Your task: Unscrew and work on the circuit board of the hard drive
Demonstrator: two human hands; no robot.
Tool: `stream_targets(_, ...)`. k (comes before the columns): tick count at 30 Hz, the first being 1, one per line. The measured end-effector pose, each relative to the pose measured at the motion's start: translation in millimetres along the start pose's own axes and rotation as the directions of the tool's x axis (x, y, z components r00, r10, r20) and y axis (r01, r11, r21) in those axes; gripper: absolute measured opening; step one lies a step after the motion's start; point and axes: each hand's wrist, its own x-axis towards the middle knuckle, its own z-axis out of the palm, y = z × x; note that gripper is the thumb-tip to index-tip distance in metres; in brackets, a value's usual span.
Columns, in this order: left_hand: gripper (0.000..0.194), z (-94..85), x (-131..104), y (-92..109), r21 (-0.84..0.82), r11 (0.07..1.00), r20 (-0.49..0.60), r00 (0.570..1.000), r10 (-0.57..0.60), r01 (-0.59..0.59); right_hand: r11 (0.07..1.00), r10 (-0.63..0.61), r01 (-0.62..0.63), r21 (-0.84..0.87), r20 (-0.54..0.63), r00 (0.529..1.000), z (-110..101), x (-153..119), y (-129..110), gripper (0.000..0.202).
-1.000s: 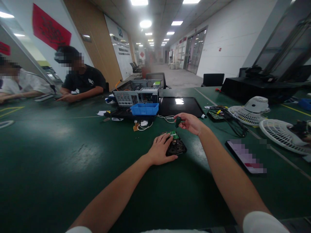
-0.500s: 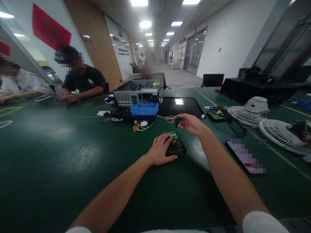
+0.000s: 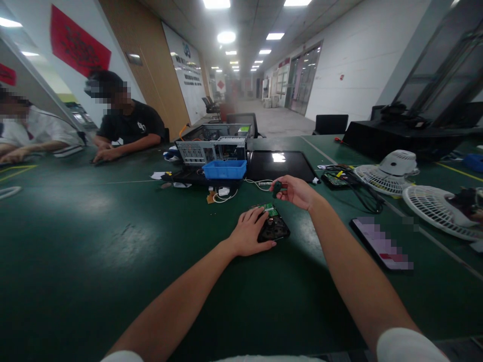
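On the green table lies a black device with a green circuit board, round dark parts showing on its top. My left hand rests over its left side, thumb stretched along the near edge and fingers lying across it. Above and just beyond the device, my right hand pinches a small dark green piece between thumb and fingers, apart from the device. What the piece is cannot be made out.
An open computer case stands behind a blue tray, beside a dark flat panel. To the right are a phone, cables and white fan parts. Two people sit at the far left.
My hands and the device have hardly moved; the small green piece is turned slightly in my right hand. At the far left, the seated people's hands have shifted a little.
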Motion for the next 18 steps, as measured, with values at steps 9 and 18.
stream_targets(9, 0.103, 0.2, 0.0, 0.1, -0.002, 1.000, -0.004, 1.000, 0.007, -0.007, 0.998, 0.016, -0.018, 0.053, 0.041, 0.999, -1.8, 4.5, 3.3, 0.022)
stream_targets(18, 0.101, 0.5, -0.1, -0.3, 0.005, 1.000, -0.011, 1.000, 0.016, -0.016, 0.999, -0.010, 0.006, 0.052, 0.071, 0.997, 0.1, 1.5, 3.4, 0.019)
